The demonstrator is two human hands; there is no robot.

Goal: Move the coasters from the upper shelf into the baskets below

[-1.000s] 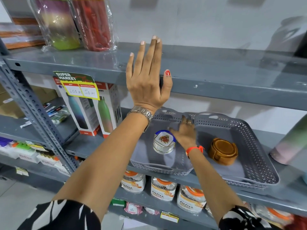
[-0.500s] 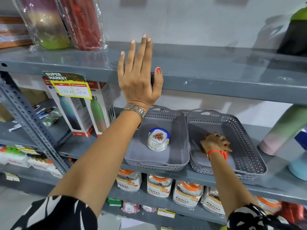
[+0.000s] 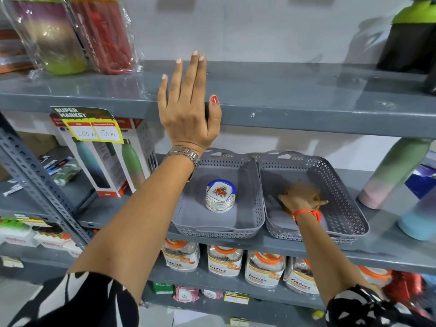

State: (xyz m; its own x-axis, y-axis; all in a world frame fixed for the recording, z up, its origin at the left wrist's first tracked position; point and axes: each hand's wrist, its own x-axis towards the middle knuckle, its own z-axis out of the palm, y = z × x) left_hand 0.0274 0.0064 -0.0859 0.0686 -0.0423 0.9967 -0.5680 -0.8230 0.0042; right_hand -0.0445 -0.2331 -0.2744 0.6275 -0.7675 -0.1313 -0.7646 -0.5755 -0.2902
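Note:
Two grey perforated baskets stand side by side on the middle shelf. The left basket (image 3: 212, 232) holds a stack of white coasters (image 3: 220, 195) with a blue rim and a flower print. In the right basket (image 3: 342, 185) my right hand (image 3: 300, 197) is closed over a brown coaster set (image 3: 286, 209), which rests on the basket floor and is almost wholly hidden by the fingers. My left hand (image 3: 188, 109) lies flat and open against the front edge of the upper shelf (image 3: 295, 95), holding nothing.
Wrapped bottles (image 3: 70, 34) stand at the upper shelf's left end and a dark, green-lidded bottle (image 3: 410, 36) at its right. Boxed bottles (image 3: 103, 156) sit left of the baskets, pastel bottles (image 3: 396, 173) to their right. Jars (image 3: 224, 260) line the shelf below.
My right hand moved from the rim between the baskets into the right basket and closed over the brown coaster set. My left hand stayed on the upper shelf edge.

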